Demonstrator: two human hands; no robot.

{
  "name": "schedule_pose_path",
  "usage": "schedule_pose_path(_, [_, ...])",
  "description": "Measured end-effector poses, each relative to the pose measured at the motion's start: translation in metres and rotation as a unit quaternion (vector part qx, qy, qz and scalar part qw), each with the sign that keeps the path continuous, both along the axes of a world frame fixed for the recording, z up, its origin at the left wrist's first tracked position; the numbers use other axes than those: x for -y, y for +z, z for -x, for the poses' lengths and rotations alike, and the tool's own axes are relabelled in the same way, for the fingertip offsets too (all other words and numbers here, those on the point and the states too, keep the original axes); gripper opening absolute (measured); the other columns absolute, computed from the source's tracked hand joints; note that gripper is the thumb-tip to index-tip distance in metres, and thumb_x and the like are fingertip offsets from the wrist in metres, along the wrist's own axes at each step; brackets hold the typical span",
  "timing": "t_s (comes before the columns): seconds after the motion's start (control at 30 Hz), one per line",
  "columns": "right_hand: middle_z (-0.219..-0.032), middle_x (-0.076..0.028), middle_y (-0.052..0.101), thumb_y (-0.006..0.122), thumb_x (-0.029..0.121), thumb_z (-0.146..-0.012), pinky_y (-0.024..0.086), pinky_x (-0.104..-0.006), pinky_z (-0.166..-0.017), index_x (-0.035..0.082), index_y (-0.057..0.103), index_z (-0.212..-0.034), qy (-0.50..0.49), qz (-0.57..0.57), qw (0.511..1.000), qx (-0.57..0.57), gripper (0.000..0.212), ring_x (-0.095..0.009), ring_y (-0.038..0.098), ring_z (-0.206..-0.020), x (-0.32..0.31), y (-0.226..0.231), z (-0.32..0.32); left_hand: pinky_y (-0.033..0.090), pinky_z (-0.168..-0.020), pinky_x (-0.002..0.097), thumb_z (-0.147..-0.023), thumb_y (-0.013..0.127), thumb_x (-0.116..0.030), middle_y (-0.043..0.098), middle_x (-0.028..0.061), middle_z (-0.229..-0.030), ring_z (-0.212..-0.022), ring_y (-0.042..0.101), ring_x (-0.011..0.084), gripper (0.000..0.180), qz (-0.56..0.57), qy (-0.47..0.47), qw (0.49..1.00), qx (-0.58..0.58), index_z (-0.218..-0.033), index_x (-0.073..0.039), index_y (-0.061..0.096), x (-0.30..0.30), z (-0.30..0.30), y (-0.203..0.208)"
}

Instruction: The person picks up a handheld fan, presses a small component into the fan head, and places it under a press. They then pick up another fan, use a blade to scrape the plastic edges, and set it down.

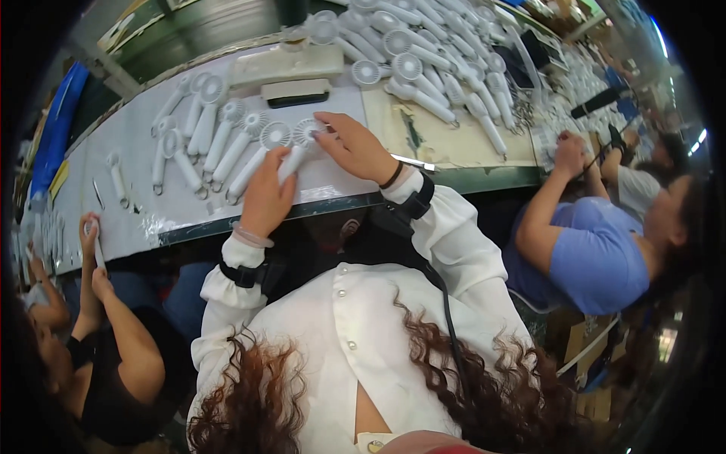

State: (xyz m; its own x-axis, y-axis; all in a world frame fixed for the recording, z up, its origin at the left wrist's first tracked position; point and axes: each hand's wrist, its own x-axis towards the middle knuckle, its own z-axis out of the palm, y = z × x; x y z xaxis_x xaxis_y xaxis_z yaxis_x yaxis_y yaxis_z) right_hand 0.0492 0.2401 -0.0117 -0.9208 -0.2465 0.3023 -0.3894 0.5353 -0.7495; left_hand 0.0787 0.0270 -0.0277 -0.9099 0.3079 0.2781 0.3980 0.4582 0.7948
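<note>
White plastic fills my head view: I have 1 handheld fan [293, 161] between my 2 hands, over the near part of the pale sheet [340, 178] that covers the table. My left hand [266, 198] is closed round its handle, fingers on the far side and thumb on the near side. My right hand [355, 147] is at the round grille end, fingers stretched along its top edge and thumb near its face; I can't tell whether it is pinching or only resting there.

I'd judge the step in hand as steadying and handling this 1 piece by its head. The next move, I think, calls for a firm left grip before my right fingers shift, and some care with the row of fans [215, 155] lying just to the left.

My left forearm comes up steeply, with the wrist nearly straight. My right forearm slants inward from the right, palm turned down and toward the fan, so the hands stand close but apart, joined only by the fan. A slim metal tool [414, 163] lies beside my right wrist, and a big heap of fans [446, 64] spreads beyond it.
</note>
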Motion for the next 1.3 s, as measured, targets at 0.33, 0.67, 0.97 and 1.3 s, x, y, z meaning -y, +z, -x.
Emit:
schedule_pose_path(0.33, [-0.1,-0.012,0.064,0.07,0.015,-0.079,0.048,-0.0383,-0.084,0.004,0.063,-0.106,-0.149,-0.173,0.962,-0.148,0.029,-0.033,0.059,-0.096,-0.113,0.023,0.001,0.047,-0.074,0.0426,-0.08,0.064,-0.008,0.058,0.0136,-0.094,-0.089,0.057,0.0344,0.031,0.122,0.053,0.984,-0.119,-0.109,-0.006,0.055,-0.014,0.007,0.001])
schedule_pose_path(0.67, [-0.087,-0.009,0.061,0.073,0.02,-0.071,0.048,-0.0388,-0.075,0.008,0.065,-0.098,-0.222,-0.443,0.843,-0.21,0.031,-0.029,0.057,-0.087,-0.152,0.017,0.018,0.047,-0.072,0.0392,-0.077,0.071,-0.018,0.057,0.0105,-0.089,-0.084,0.056,0.0301,0.023,0.209,0.095,0.957,-0.18,-0.092,-0.006,0.058,-0.01,0.014,-0.004])
schedule_pose_path(0.97, [-0.092,-0.011,0.064,0.071,0.028,-0.078,0.047,-0.0396,-0.072,0.005,0.066,-0.092,-0.125,-0.356,0.917,-0.128,0.027,-0.03,0.058,-0.084,-0.169,0.024,0.028,0.045,-0.078,0.038,-0.076,0.072,-0.019,0.059,0.0117,-0.095,-0.09,0.055,0.0305,0.029,0.16,0.067,0.969,-0.177,-0.099,-0.005,0.059,-0.006,0.011,-0.002])
schedule_pose_path(1.3, [-0.094,0.002,0.06,0.054,0.024,-0.098,0.044,-0.0257,-0.078,-0.002,0.059,-0.111,0.07,0.062,0.981,0.173,0.029,-0.011,0.054,-0.083,-0.091,0.064,0.004,0.045,-0.092,0.0346,-0.089,0.065,-0.02,0.06,0.0128,-0.114,-0.107,0.057,0.0237,0.036,-0.19,-0.024,0.981,0.013,-0.116,-0.001,0.052,-0.042,0.022,0.024])
